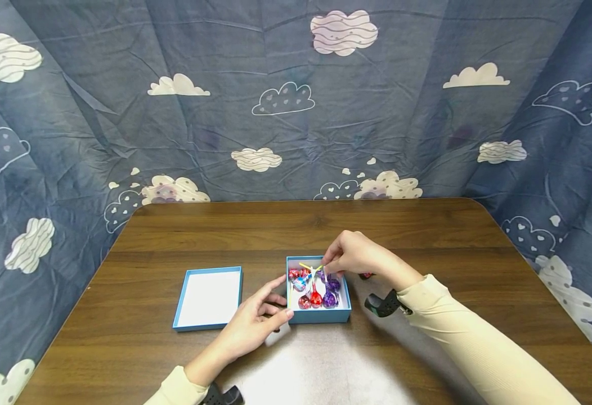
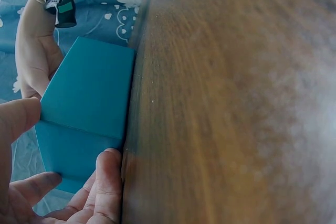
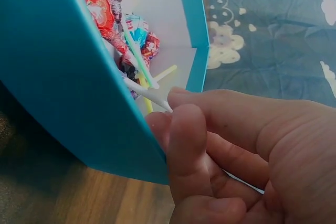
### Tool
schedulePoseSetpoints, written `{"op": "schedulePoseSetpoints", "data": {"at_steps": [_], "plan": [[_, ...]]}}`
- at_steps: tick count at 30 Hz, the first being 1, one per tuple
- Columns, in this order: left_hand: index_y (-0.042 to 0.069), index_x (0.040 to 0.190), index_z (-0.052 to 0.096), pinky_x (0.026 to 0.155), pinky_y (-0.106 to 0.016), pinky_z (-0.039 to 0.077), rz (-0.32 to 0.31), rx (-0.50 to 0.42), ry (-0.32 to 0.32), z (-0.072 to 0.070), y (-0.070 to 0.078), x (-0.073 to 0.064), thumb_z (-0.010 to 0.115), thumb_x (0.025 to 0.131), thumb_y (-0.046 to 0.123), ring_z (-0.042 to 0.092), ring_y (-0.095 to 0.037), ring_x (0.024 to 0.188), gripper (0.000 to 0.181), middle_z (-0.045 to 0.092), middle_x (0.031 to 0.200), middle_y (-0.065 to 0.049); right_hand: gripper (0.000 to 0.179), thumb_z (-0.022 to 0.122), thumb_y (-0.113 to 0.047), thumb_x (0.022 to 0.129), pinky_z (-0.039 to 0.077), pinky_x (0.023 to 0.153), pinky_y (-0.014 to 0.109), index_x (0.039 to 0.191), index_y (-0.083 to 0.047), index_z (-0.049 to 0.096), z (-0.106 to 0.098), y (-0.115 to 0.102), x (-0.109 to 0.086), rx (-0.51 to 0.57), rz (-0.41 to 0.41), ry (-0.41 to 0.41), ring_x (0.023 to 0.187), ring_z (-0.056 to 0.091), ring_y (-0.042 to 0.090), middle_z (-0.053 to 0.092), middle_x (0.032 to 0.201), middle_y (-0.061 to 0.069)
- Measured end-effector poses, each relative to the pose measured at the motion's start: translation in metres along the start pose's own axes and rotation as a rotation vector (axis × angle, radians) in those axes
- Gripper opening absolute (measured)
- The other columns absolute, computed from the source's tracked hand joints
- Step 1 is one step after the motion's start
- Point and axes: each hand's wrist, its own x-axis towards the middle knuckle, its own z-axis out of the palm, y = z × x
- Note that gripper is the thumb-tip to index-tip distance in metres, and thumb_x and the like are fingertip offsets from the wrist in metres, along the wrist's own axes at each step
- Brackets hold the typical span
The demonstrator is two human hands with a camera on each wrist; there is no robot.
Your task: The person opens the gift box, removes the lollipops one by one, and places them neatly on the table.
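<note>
A blue box [image 1: 320, 317] with a white inside holds several wrapped lollipops, among them a red one [image 1: 315, 298] and a purple one [image 1: 329, 298]. My right hand [image 1: 354, 254] reaches over the box's back right part. Its thumb and fingertips pinch a white lollipop stick [image 3: 149, 96], whose candy end is hidden behind the box wall in the right wrist view. My left hand [image 1: 254, 322] rests against the box's left side, thumb at the front left corner. In the left wrist view its fingertips [image 2: 108, 162] touch the blue outer walls, fingers spread and fairly straight.
A blue-edged lid [image 1: 211, 299], white side up, lies left of the box on the brown wooden table [image 1: 174, 230]. Right of the box, a dark red wrapped candy [image 1: 366, 275] shows partly behind my right forearm. A blue cloud-patterned curtain [image 1: 286, 56] hangs behind the table.
</note>
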Motion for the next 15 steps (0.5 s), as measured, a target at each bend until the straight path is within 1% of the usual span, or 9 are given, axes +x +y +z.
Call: {"op": "schedulePoseSetpoints", "data": {"at_steps": [3, 9, 15], "plan": [[0.015, 0.165, 0.042, 0.080, -0.022, 0.062, 0.007, 0.002, -0.001, -0.0006, -0.0002, -0.0004, 0.073, 0.103, 0.024, 0.073, -0.015, 0.100, 0.070, 0.067, 0.132, -0.023, 0.009, 0.083, -0.014, 0.091, 0.054, 0.073, 0.024, 0.099, -0.010, 0.086, 0.0010, 0.0003, 0.0002, -0.001, 0.004, 0.004, 0.064, 0.073, 0.010, 0.080, 0.074, 0.004], [0.014, 0.165, 0.042, 0.080, -0.022, 0.062, 0.008, -0.008, -0.003, -0.0003, 0.0008, -0.0008, 0.073, 0.104, 0.024, 0.072, -0.010, 0.098, 0.069, 0.067, 0.131, -0.023, 0.006, 0.084, -0.015, 0.091, 0.050, 0.068, 0.023, 0.095, -0.011, 0.086, 0.0033, 0.0008, 0.0017, -0.005, -0.001, 0.004, 0.063, 0.072, 0.012, 0.077, 0.069, 0.002], [0.013, 0.165, 0.041, 0.079, -0.022, 0.062, 0.012, -0.007, -0.003, -0.0006, 0.0005, -0.0013, 0.073, 0.104, 0.024, 0.072, -0.011, 0.098, 0.070, 0.067, 0.131, -0.023, 0.006, 0.085, -0.017, 0.090, 0.049, 0.068, 0.024, 0.089, -0.012, 0.085, 0.0032, 0.0017, 0.0010, 0.001, -0.002, 0.012, 0.063, 0.072, 0.014, 0.077, 0.068, 0.001]]}}
